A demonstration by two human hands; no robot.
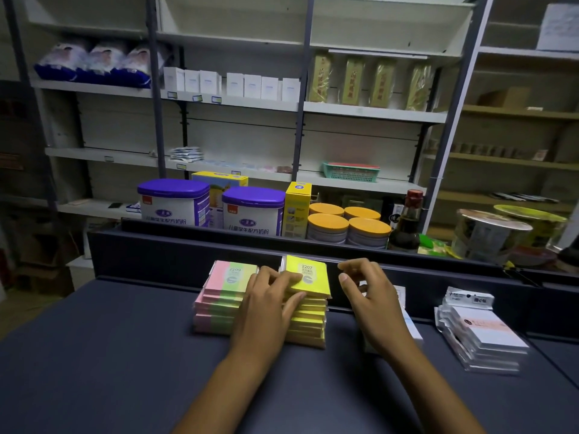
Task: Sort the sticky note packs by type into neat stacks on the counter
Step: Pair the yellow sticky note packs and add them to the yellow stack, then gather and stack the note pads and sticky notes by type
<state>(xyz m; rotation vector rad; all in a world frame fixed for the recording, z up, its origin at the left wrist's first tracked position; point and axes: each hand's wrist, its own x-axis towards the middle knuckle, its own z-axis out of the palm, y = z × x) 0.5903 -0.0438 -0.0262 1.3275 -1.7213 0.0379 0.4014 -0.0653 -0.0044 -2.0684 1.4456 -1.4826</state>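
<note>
Three stacks are standing along the counter's (125, 355) back edge; our left hand (269, 303) is pressing straight fingers onto the tilted top yellow pack (308, 277), right hand (365, 292) hovering loosely curled, holding nothing; we are judging sorting nearly finished.

white stack (410, 327) mostly hidden behind right hand (369, 296), far-shelf box labels blurred, forearms cut off below

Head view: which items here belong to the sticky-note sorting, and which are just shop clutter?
Job:
- pink-green stack
- yellow stack, left hand resting on it
- white packs
- partly hidden pack behind right hand

Clutter:
- purple-lidded tins
- orange-lidded cans
- dark bottle
- green basket
</note>
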